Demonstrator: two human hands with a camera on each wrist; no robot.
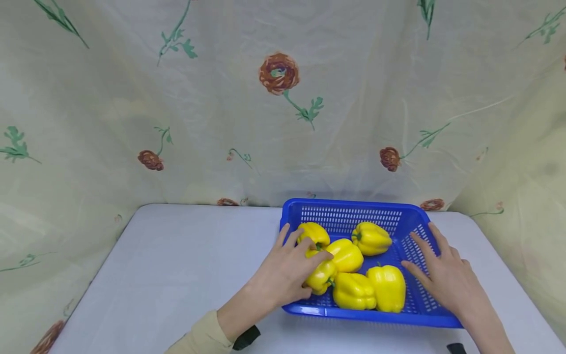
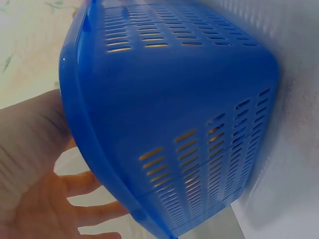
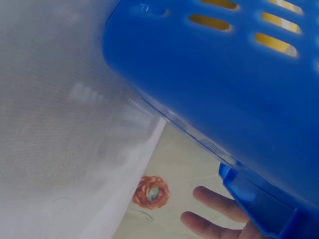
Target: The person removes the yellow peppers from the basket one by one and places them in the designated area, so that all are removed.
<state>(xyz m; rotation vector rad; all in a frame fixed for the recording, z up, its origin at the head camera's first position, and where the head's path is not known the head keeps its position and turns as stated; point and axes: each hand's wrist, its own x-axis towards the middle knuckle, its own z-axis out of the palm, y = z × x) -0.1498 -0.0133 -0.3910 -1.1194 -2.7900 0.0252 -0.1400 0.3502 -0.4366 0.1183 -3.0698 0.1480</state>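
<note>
A blue plastic basket point(image 1: 353, 314) with slotted walls holds several yellow bell peppers, among them one at the back right point(image 1: 372, 239) and one at the front right point(image 1: 386, 288). My left hand point(image 1: 285, 270) reaches over the left rim. Its thumb and forefinger curve round the leftmost front pepper point(image 1: 322, 279), which is partly hidden beneath it. In the left wrist view its fingers point(image 2: 82, 183) pass behind the basket's rim. At the right rim, my right hand point(image 1: 453, 280) has loosely spread fingers, thumb on the inner side. Two of its fingertips point(image 3: 212, 198) show beyond the basket's outer edge.
The basket stands on a white table point(image 1: 177, 265), toward its right and back. Close behind the table hangs a flower-printed curtain point(image 1: 345, 162), which also runs along both sides. Dark straps point(image 1: 246, 338) show near the wrists.
</note>
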